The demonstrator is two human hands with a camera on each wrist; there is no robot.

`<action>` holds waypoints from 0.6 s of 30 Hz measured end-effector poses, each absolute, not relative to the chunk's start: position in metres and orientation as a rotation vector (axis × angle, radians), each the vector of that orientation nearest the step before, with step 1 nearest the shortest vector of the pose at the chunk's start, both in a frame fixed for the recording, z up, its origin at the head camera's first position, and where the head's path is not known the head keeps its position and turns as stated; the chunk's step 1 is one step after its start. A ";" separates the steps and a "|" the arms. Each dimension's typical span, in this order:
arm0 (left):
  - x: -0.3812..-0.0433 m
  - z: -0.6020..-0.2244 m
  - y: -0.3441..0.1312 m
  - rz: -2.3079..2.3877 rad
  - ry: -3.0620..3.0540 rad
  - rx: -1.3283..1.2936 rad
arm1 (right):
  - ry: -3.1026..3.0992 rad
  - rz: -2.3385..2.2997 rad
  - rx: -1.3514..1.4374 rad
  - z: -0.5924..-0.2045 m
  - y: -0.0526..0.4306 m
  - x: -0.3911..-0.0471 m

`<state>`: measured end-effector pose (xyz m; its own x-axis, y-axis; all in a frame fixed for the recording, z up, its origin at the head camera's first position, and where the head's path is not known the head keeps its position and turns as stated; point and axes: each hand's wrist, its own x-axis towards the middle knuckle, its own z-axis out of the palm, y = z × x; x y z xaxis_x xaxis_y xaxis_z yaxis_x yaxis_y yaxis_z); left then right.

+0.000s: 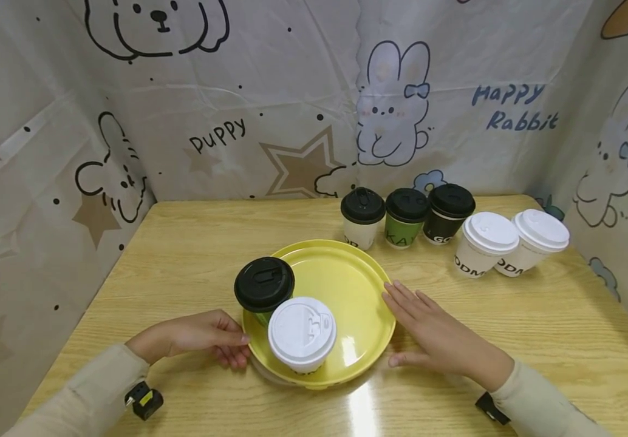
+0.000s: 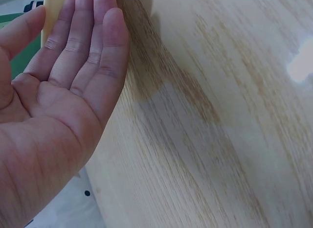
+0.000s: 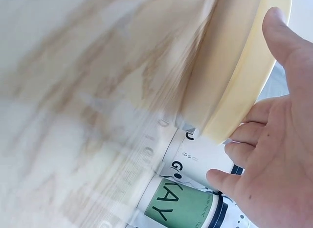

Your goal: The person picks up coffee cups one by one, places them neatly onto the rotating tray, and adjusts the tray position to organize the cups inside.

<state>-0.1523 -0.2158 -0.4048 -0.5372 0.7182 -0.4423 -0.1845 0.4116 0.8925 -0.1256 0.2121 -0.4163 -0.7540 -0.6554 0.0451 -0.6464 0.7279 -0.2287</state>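
Note:
A round yellow tray [image 1: 352, 285] lies on the wooden table with two lidded paper cups standing at its left side. One is a green cup with a black lid [image 1: 265, 284]; the other, nearer, is a cup with a white lid [image 1: 302, 331]. My left hand [image 1: 204, 337] holds the tray's left rim, thumb over the edge and fingers below it; in the left wrist view those fingers [image 2: 73, 47] are only gently bent. At the right rim, my right hand [image 1: 436, 334] touches the tray with nearly straight fingers, its thumb spread apart.
Behind the tray at right stand a white cup with black lid [image 1: 362, 218], a green cup [image 1: 404, 218] and a black cup [image 1: 447, 212]. Two white-lidded cups [image 1: 486, 243] [image 1: 535, 241] stand farther right. Printed cloth [image 1: 303, 109] hangs around the table [image 1: 194, 243].

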 end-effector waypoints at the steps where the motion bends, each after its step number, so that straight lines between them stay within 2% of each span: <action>1: -0.153 -0.404 -0.216 1.260 1.773 0.465 | 2.885 -0.356 -1.083 -0.417 0.212 -0.125; 18: -0.174 -0.392 -0.223 1.145 1.994 0.432 | 2.922 -0.246 -1.203 -0.415 0.203 -0.090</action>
<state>-0.1737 -0.2235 -0.3920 -0.6376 0.6183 -0.4595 -0.0854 0.5361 0.8398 -0.0897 0.2031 -0.4149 -0.7114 -0.6976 0.0848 -0.7020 0.6997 -0.1326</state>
